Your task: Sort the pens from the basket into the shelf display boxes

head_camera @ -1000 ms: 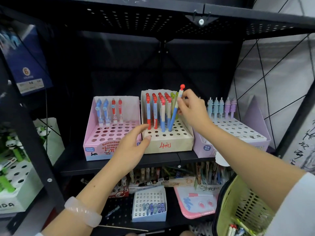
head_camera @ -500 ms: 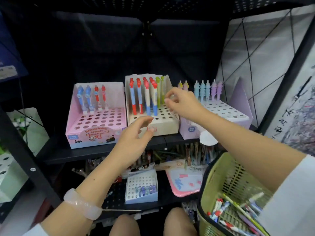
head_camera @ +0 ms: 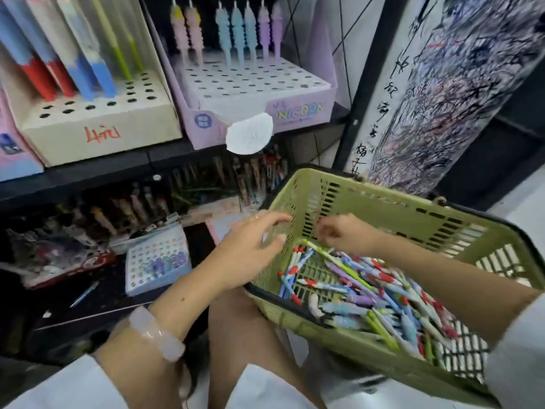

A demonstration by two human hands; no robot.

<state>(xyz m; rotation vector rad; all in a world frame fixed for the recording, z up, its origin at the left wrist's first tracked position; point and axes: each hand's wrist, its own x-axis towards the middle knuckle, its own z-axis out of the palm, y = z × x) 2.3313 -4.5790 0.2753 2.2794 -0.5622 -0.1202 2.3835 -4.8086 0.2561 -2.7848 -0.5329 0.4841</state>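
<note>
A green plastic basket [head_camera: 389, 203] rests on my lap at the lower right, holding several mixed pens [head_camera: 383, 293]. My right hand [head_camera: 348, 234] reaches into it with curled fingers that pinch the upper end of a green pen [head_camera: 333, 259] lying on top of the pile. With its fingers spread and holding nothing, my left hand [head_camera: 250, 250] hovers over the basket's left rim. On the shelf above stand a cream display box [head_camera: 100, 125] with red, blue and green pens and a lilac display box [head_camera: 265, 84] with pastel pens in its back row.
A pink display box [head_camera: 13, 160] shows at the far left edge. The lower shelf carries a small blue-white hole box [head_camera: 156, 261], rows of other pens and loose packets. A black shelf post [head_camera: 371, 84] rises just behind the basket. My knees are below it.
Both hands have left the cream box and dropped to the basket. The view has tilted down and to the right. The pen my right hand held now stands in the cream box.
</note>
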